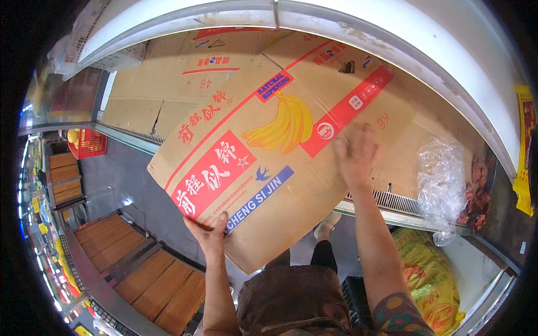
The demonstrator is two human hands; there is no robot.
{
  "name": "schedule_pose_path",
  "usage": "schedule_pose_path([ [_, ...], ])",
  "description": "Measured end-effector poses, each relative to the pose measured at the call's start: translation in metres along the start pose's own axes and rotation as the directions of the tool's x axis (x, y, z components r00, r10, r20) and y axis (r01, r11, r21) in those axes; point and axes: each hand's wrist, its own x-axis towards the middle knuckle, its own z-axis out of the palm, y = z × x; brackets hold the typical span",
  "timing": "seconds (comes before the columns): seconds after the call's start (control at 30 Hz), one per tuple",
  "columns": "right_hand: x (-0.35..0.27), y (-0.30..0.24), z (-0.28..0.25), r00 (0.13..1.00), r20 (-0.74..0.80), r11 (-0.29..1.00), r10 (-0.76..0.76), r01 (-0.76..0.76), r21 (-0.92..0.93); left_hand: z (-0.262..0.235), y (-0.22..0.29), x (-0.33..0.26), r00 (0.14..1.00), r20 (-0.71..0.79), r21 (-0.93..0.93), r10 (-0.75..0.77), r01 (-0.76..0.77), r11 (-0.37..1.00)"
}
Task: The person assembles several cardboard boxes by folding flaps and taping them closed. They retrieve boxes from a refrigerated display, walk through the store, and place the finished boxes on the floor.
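Observation:
A large flattened cardboard sheet (269, 185), printed with bananas and red and blue bands, lies tilted in front of me, its near corner jutting out over the front edge of the case. My left hand (208, 235) grips its lower left edge, thumb on top and the other fingers partly hidden underneath. On the right part of the sheet rests my right hand (357, 157), fingers stretched out and slightly blurred. More cardboard (134, 115) is spread beneath it toward the back. Crumpled clear plastic wrap (441, 185) sits right of my right forearm.
A slotted vent strip (395, 203) runs along the case's front edge. Below it at right leans a yellow-green sack (428, 274). Wooden-topped platforms (162, 294) stand at lower left on the grey floor (151, 185). A red basket (89, 144) holds yellow things. White casing (437, 33) arches above.

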Motion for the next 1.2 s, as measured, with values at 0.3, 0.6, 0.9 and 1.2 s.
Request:
schedule_pose_path([
  [0.3,0.019,0.089,-0.017,0.664,0.680,-0.340,0.311,-0.590,0.732,-0.024,-0.020,0.013,0.863,0.286,-0.525,-0.416,0.505,0.685],
  [0.6,-0.021,0.077,-0.093,0.723,0.637,-0.468,0.267,-0.480,0.742,-0.050,0.061,0.070,0.955,0.268,-0.357,-0.128,0.222,0.907],
  [0.9,0.093,-0.017,0.049,0.812,0.558,-0.557,0.173,-0.386,0.735,0.128,0.217,0.343,0.720,0.327,0.225,0.612,-0.689,0.689],
  [1.2,0.079,-0.064,0.101,0.722,0.645,-0.667,0.249,-0.355,0.655,0.221,0.159,0.304,0.691,0.608,0.610,0.391,-0.722,0.327],
])
